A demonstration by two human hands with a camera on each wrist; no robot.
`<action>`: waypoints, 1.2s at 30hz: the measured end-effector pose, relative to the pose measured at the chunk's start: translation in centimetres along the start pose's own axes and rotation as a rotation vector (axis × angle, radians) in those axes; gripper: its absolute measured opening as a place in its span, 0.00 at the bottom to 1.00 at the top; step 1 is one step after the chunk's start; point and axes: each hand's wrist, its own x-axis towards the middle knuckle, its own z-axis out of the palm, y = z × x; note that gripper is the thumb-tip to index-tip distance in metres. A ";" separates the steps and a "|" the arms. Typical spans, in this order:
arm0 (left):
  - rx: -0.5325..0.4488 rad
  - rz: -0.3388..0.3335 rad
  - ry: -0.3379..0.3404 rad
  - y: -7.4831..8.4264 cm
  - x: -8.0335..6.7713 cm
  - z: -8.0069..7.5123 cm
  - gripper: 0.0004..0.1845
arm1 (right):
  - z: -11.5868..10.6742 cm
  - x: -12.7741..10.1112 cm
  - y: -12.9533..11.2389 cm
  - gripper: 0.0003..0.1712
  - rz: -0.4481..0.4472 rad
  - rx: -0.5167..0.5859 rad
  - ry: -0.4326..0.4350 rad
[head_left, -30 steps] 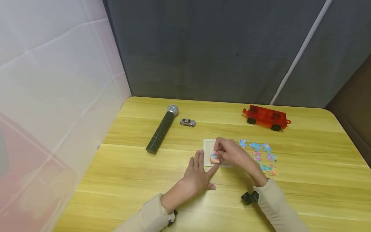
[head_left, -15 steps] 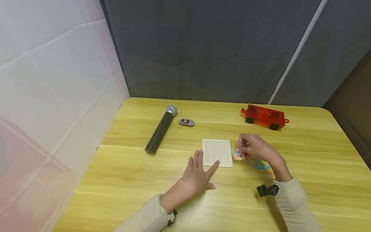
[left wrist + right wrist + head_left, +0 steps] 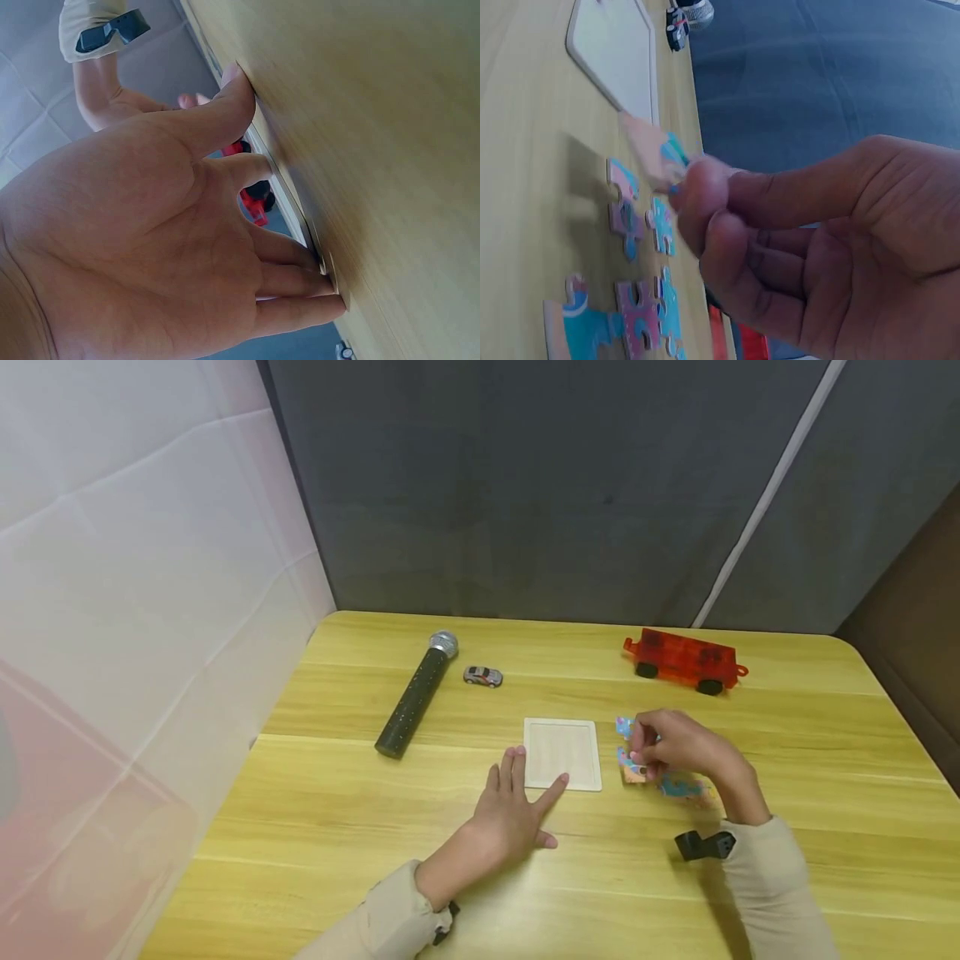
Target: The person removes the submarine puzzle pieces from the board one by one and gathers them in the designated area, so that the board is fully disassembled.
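My right hand (image 3: 682,747) pinches a jigsaw puzzle piece (image 3: 633,774) with a peach and blue print. In the right wrist view, thumb and fingertips hold this piece (image 3: 649,150) tilted above the table. Loose puzzle pieces (image 3: 681,787) lie under and around that hand, partly hidden by it. To their left is a pale square puzzle tray (image 3: 561,747) with a raised rim and bare inside. My left hand (image 3: 510,818) lies with spread, straight fingers at the tray's lower left, the index fingertip on its front edge.
A black microphone (image 3: 416,697) with a silver head lies at the left of the wooden table (image 3: 337,827). Beside it is a small toy car (image 3: 483,677). A red toy wagon (image 3: 684,658) stands at the back right. Dark fabric (image 3: 525,485) hangs behind the table.
My right hand has moved right with the puzzle piece, from over the tray to among the loose pieces. The tray's inside is uncovered. My left hand stays in place.
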 end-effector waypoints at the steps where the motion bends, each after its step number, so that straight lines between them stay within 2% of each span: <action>1: 0.004 0.000 0.001 0.0 0.0 0.0 0.45 | -0.1 -0.1 0.1 0.09 0.002 0.003 -0.008; 11: -0.010 -0.001 -0.004 -0.2 -0.1 -0.1 0.45 | 1.3 0.6 -0.4 0.09 0.071 0.014 -0.062; 20: -0.008 0.003 -0.001 0.1 -0.6 0.2 0.45 | 2.6 0.4 -1.0 0.11 0.167 -0.126 -0.015; 28: -0.028 0.001 0.001 0.2 -1.1 0.3 0.45 | 3.3 0.3 -1.5 0.19 0.184 -0.260 0.022; 31: -0.048 0.009 0.000 0.2 -1.3 0.4 0.46 | 3.4 -0.1 -1.8 0.19 0.141 -0.316 0.034; 33: -0.079 0.013 0.001 0.1 -1.5 0.3 0.46 | 3.5 -0.3 -2.0 0.17 0.050 -0.361 0.092; 36: -0.167 0.012 0.016 -0.5 -1.6 0.1 0.49 | 3.7 -0.1 -2.3 0.11 -0.148 -0.401 0.241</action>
